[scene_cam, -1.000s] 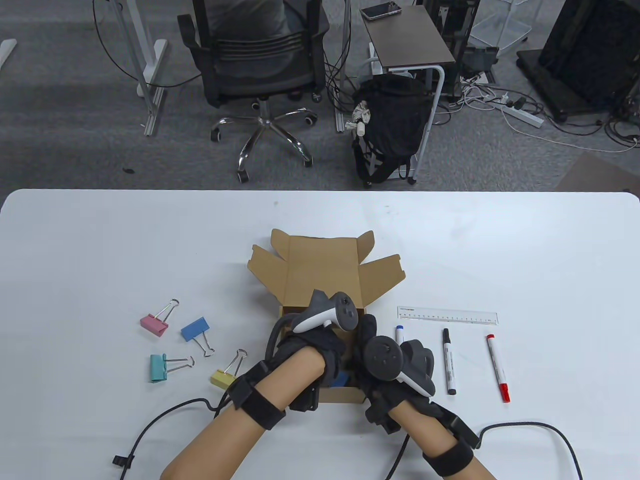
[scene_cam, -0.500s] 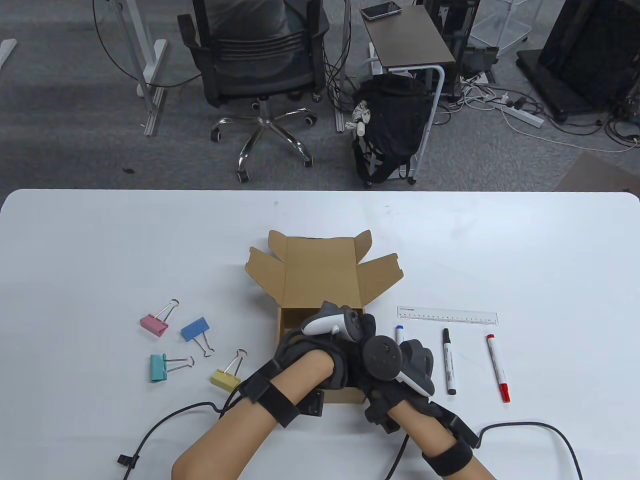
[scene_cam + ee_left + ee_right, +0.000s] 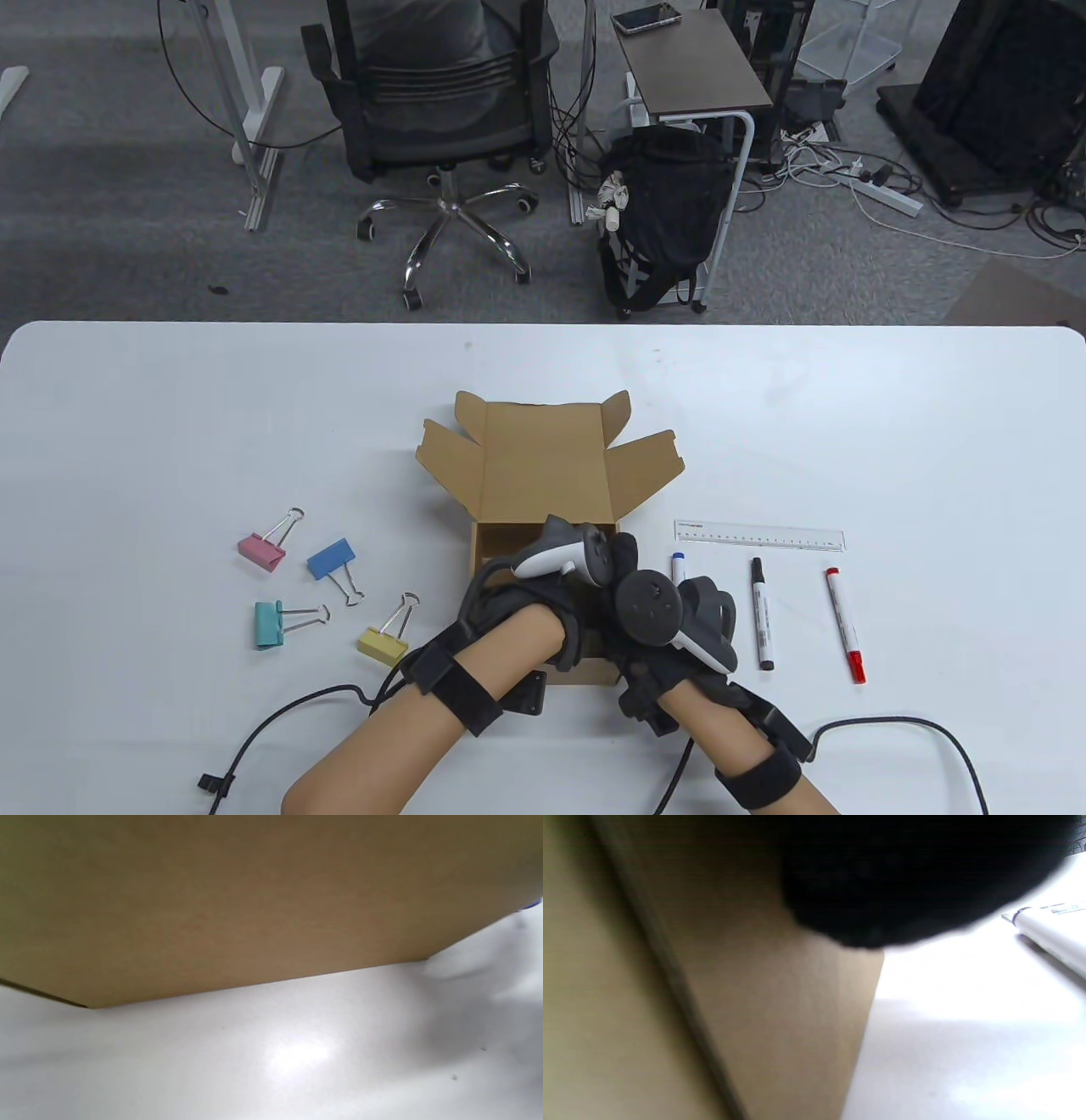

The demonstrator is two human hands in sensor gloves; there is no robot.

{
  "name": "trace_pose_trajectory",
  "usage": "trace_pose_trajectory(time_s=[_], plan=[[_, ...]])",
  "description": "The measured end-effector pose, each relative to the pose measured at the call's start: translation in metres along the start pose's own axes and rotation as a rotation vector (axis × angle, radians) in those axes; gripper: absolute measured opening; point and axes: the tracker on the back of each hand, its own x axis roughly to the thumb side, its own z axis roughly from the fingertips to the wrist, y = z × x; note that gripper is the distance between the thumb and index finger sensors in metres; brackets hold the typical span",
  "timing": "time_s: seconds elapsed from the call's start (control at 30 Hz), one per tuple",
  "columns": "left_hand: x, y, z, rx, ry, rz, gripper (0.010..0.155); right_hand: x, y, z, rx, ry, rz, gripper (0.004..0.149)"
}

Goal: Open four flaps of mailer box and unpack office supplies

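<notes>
The brown mailer box point(image 3: 543, 475) stands at the table's middle with its lid and side flaps folded open towards the far side. My left hand point(image 3: 556, 590) reaches into the box from the near left; its fingers are hidden under the tracker. My right hand point(image 3: 649, 611) is at the box's near right corner, against its right wall; its fingers are hidden too. The left wrist view shows only the box's outer wall point(image 3: 254, 899) close up. The right wrist view shows the box wall point(image 3: 755, 1005) and a dark glove point(image 3: 903, 878).
On the left lie a pink point(image 3: 261, 550), blue point(image 3: 331, 559), teal point(image 3: 269, 624) and yellow binder clip point(image 3: 382, 643). On the right lie a ruler point(image 3: 759, 536), a blue-capped marker point(image 3: 679, 567), a black marker point(image 3: 762, 613) and a red marker point(image 3: 846, 625). Glove cables trail at the near edge.
My left hand has gone lower and to the right into the box, covering a blue item seen inside earlier. The box has shifted slightly. My right hand has stayed put.
</notes>
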Motion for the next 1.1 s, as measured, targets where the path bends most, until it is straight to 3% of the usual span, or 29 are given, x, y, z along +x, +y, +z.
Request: trace_pose_trajectory(time_s=[0.23,0.37,0.57,0.67,0.87,1.0,1.1], plan=[[-0.004,-0.003,-0.001,-0.066,-0.067,0.031,0.054,0.0,0.0,0.0,0.001,-0.001,-0.001,0.065],[-0.003,-0.002,0.001,-0.013,-0.017,-0.014,0.052,0.004,0.001,-0.001,0.005,-0.006,0.022,0.064],[-0.009,0.004,0.003,0.067,0.039,-0.07,0.06,0.008,0.002,-0.001,-0.007,0.0,0.038,0.064],[-0.008,0.004,0.003,0.06,0.038,-0.098,0.06,0.008,0.002,-0.001,-0.01,-0.002,0.033,0.064],[-0.006,0.006,0.009,0.142,0.06,-0.164,0.054,0.008,0.001,0.0,-0.002,-0.002,0.053,0.065],[-0.012,0.004,0.009,0.075,0.015,-0.141,0.058,0.009,0.001,0.0,0.004,-0.002,0.056,0.065],[-0.012,0.006,0.011,0.15,-0.062,-0.15,0.053,0.01,0.001,0.0,0.004,-0.001,0.062,0.065]])
